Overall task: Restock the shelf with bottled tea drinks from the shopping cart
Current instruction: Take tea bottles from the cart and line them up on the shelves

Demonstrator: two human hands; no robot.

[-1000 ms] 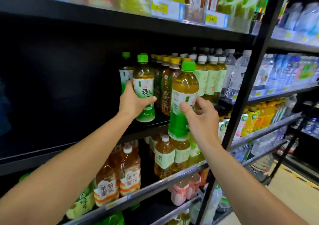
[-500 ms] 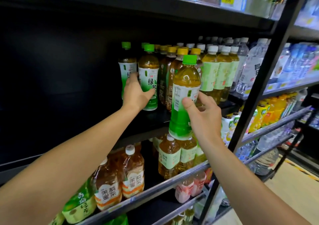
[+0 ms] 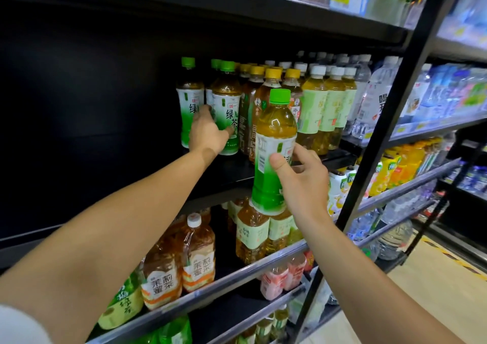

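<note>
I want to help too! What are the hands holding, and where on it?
The right hand holds a green-capped tea bottle by its lower label. The left hand grips another green tea bottle on the shelf, low on its body.

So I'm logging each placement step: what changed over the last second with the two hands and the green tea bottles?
The left hand pushed its green-capped bottle back onto the shelf, beside the other green tea bottle; it now stands there, the fingers still round it. The right hand still holds the second bottle upright in front of the shelf, not yet placed.
</note>
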